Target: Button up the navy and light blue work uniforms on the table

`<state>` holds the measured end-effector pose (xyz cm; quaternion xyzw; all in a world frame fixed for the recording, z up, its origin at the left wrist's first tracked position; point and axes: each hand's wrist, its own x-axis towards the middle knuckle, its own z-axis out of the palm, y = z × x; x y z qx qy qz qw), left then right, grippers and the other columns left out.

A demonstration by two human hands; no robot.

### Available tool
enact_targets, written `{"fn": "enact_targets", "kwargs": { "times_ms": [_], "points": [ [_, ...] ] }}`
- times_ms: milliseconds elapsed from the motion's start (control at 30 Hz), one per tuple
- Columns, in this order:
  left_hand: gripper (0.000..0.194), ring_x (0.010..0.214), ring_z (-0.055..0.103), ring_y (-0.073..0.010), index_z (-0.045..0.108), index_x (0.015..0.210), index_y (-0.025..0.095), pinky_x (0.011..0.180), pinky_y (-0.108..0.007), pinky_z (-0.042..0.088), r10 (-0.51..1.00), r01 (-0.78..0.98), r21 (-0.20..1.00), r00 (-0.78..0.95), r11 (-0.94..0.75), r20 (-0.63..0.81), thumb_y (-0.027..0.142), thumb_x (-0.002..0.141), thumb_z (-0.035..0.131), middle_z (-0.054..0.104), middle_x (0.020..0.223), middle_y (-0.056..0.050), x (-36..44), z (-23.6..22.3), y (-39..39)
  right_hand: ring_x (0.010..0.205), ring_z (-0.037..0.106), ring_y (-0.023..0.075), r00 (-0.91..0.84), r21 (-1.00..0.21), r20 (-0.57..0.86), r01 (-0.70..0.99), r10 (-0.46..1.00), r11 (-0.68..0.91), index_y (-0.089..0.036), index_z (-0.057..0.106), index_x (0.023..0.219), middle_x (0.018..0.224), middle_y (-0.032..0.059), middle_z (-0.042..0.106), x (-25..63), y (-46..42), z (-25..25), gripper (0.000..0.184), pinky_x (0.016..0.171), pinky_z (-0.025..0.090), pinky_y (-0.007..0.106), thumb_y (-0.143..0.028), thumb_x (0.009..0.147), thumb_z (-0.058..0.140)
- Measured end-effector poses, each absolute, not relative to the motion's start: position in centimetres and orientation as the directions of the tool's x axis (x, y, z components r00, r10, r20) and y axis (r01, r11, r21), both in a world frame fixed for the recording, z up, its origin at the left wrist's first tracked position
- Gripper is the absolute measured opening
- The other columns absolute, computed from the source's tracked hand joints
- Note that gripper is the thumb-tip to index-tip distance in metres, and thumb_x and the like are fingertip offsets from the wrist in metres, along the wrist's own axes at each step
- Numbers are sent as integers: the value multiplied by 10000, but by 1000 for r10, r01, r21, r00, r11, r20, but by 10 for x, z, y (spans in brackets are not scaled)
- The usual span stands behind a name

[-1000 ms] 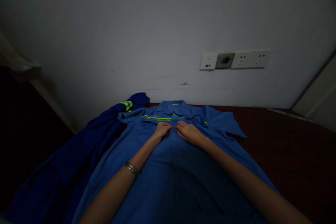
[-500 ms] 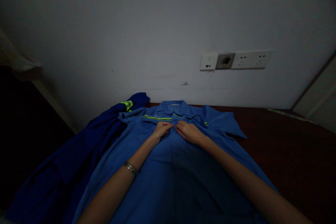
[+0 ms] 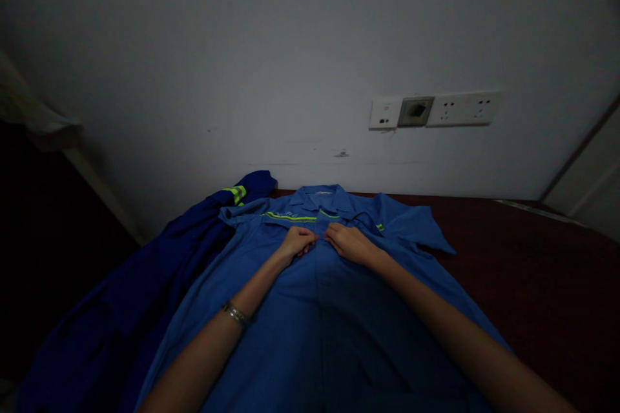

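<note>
A blue short-sleeved work shirt lies spread out front side up, its collar towards the wall and yellow-green stripes across the chest. Both hands meet at its front opening, just below the stripes. My left hand is closed in a pinch at the left side of the placket. Opposite it, my right hand has its fingers bent together on the placket's other edge, pinching the cloth. Any button between the fingertips is too small and dark to make out. A metal bracelet circles my left wrist.
A darker blue garment with a reflective band lies along the left, partly under the shirt. Dark reddish tabletop shows at the right. Behind stands a pale wall with a row of sockets.
My left hand has shifted very slightly down and left, its fingertips a little further from the right hand. The right hand and the shirt stay nearly in place.
</note>
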<state>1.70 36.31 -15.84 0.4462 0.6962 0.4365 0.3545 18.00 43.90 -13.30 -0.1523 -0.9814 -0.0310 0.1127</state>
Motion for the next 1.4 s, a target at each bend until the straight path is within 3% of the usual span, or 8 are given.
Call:
{"fn": "enact_targets", "kwargs": {
  "times_ms": [267,500,667,767,900,1000,1167,1400],
  "points": [
    [167,292,283,-36,566,628,128,325,-174,174,884,284,932,-462,226,-74,283,688,552,376,356,76,27,-155,363,891,532,177,-927,89,239,316,288,945,-153,552,952,967,103,560,178,437,-131,276,680,422,238,-248,905,297],
    [192,301,295,-34,588,663,118,328,-175,184,890,251,950,-453,183,-52,307,682,560,405,380,70,27,-158,365,893,547,176,-910,55,263,347,322,936,-163,565,966,973,97,576,180,435,-131,280,666,422,227,-246,901,305],
    [276,320,327,-38,619,690,109,334,-171,216,930,297,939,-365,170,-53,369,709,528,433,414,54,21,-156,362,882,579,155,-874,-200,266,363,407,910,-191,625,939,957,60,631,176,441,-139,245,734,418,224,-230,863,395],
    [261,341,337,-32,654,796,108,348,-161,226,949,338,924,-307,177,-70,309,715,510,460,462,49,17,-154,360,822,605,151,-853,-413,254,330,456,849,-172,661,878,867,50,667,171,447,-146,221,733,439,226,-174,806,452],
    [283,368,323,-33,667,904,106,380,-161,232,966,391,910,-255,136,-35,198,678,524,459,469,57,15,-156,361,510,581,102,-781,-734,105,357,615,578,-124,653,828,728,32,665,165,450,-153,186,482,463,184,-119,725,498],
    [280,436,364,-40,677,889,91,430,-165,269,974,418,907,-222,57,42,167,650,552,540,560,26,17,-157,361,480,564,89,-717,-883,-44,354,696,309,-104,625,828,673,18,642,163,449,-150,181,407,463,163,-92,661,556],
    [261,513,403,-61,682,877,96,499,-175,314,961,544,838,-214,-32,176,135,648,561,601,678,-8,23,-155,361,526,568,96,-659,-952,-144,296,738,78,-92,609,713,598,19,594,161,446,-141,79,390,488,173,-162,679,590],
    [190,638,487,-113,682,836,120,599,-204,366,900,750,657,-232,-77,370,204,683,606,590,716,-35,26,-163,362,426,515,68,-646,-946,-116,304,754,115,-88,599,624,491,-18,528,158,445,-148,71,372,491,177,-147,657,618]
  ]
}}
